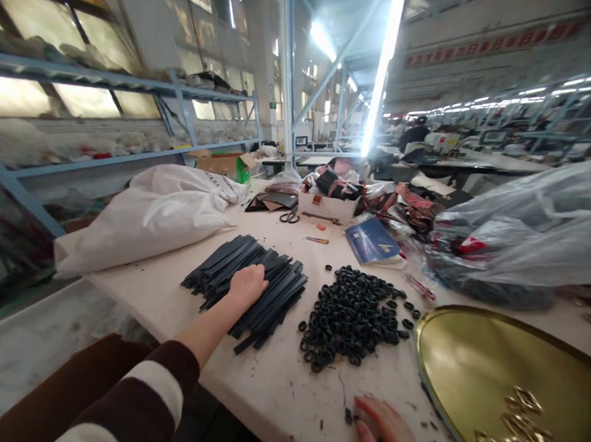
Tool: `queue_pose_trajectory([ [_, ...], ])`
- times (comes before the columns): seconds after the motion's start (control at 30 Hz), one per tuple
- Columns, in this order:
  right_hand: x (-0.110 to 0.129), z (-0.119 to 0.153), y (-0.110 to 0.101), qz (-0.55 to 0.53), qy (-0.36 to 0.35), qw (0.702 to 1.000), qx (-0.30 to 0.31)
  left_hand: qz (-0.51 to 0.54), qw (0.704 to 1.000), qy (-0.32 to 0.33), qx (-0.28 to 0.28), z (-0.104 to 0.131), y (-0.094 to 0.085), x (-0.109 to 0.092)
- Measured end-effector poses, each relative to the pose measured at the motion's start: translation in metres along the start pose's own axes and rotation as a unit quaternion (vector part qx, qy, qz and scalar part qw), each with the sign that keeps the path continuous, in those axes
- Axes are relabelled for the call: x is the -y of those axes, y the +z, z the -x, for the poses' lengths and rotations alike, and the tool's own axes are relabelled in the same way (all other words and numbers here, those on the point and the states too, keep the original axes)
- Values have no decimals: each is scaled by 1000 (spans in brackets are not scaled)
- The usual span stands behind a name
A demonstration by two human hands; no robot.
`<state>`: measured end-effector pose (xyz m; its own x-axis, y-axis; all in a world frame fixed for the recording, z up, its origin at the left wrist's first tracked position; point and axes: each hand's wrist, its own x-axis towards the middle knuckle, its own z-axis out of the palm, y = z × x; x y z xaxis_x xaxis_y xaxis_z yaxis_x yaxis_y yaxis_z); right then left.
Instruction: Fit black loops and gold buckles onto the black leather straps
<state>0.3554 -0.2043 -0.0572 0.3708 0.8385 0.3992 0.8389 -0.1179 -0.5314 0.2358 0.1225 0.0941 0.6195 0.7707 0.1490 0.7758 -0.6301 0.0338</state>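
Note:
A pile of flat black strips (281, 293) lies on the pale table (259, 392). My left hand (248, 286) rests on the pile with its fingers curled down among the strips; whether it grips one is hidden. Right of the strips is a heap of small black rings (352, 318). Near the front edge, my right hand (387, 432) touches the tabletop, thumb and fingers bent, beside a tiny dark piece (348, 416). What lies between those fingers, if anything, is too small to make out.
On the right, a gold tray (497, 353) holds metal buckles (527, 435). Behind are a blue booklet (372, 241), scissors (290, 217), a white box (326, 208) and a large clear plastic bag (530, 229). A white sack (161, 206) lies at the left.

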Motion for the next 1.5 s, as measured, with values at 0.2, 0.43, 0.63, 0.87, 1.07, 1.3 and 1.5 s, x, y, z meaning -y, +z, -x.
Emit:
queue_pose_trajectory([
  [0.2, 28, -5, -11, -174, 167, 967, -83, 34, 998, 53, 3, 45, -25, -44],
  [0.43, 38, -11, -35, -445, 300, 831, -143, 266, 894, 210, 293, 164, -9, -109],
  [0.63, 40, -28, -39, -377, 270, 886, 28, 301, 893, 156, 295, 178, 26, -134],
  [0.87, -38, -91, -85, 93, 191, 977, 10, 475, 797, 17, 372, 169, 36, -135],
  [1.07, -81, -126, -89, 157, 177, 970, 55, 657, 610, -106, 430, 166, 28, -139],
  [1.3, -56, -86, -95, -6, 240, 970, 47, 669, 586, -96, 448, 171, 21, -140],
  [1.5, 12, -35, -79, -395, 341, 851, 51, 616, 679, -24, 397, 185, 21, -152],
])
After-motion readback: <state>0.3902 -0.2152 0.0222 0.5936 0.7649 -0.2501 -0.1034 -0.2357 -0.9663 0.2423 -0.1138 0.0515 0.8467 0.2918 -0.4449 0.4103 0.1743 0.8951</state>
